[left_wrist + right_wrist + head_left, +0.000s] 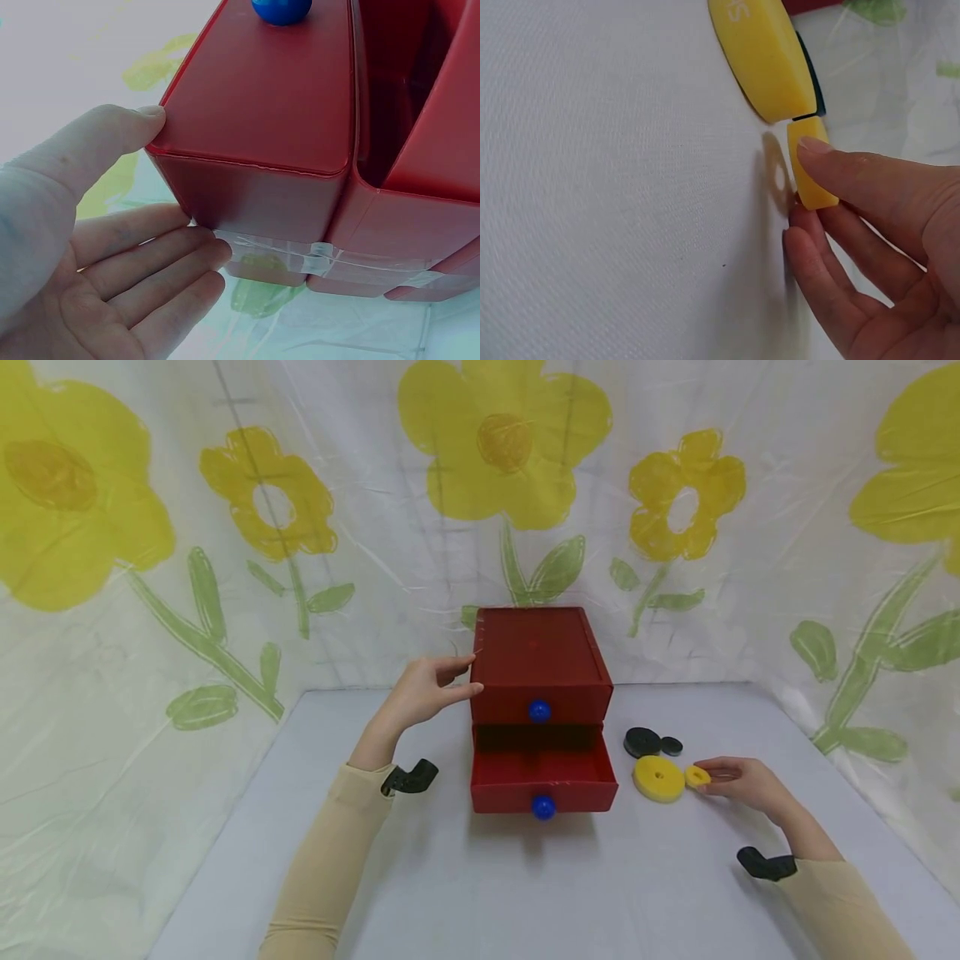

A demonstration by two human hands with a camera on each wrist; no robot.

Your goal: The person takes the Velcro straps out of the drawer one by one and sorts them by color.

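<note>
R hand (742, 785) pinches sm. yellow ring (692, 781); pulled-out drawer (502, 798) to hand's L, past lg. disc (654, 787). L hand (420, 696), fingers straight, touches cabinet (534, 647).

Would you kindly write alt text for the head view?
A person's right hand pinches a small yellow disc beside a larger yellow disc and two black discs. The left hand touches a red box whose lower drawer is pulled open.
</note>
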